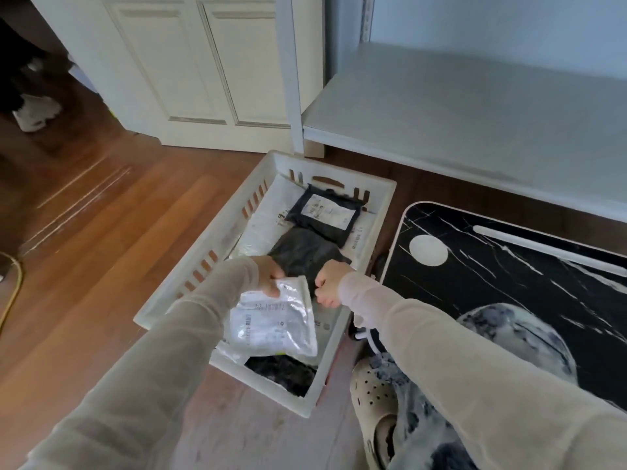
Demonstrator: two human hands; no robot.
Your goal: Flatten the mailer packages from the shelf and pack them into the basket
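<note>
Mailer package (274, 323), white with a crinkled glossy film and a printed barcode label, is held just above the near half of the basket (381, 215). My left hand (269, 274) grips it at its upper far corner, thumb on top and fingers curled beneath, so that the package hangs tilted towards me.

My right hand (330, 284) is closed into a loose fist just beside the package's right upper corner, over the near edge of the dark grey mailer (305, 252). The fingers are curled under and hidden from view; I cannot tell whether they pinch that dark mailer or hold nothing.

Contents of the basket, far end to near end:
- a black mailer with white label (322, 215), lying flat against the far wall;
- the dark grey mailer, overlapping it in the middle;
- a flat white mailer (261, 228) underneath both, along the left wall;
- a dark bundle (281, 371) at the near end, partly covered by the held package.

The basket is white slotted plastic and stands on the wooden floor (101, 232), its far corner touching the leg of the pale shelf (458, 113). A black marbled rug (509, 283) lies just beside its right wall. My beige clog (373, 401) is near the basket's near right corner. A white panelled door (186, 62) stands behind.
</note>
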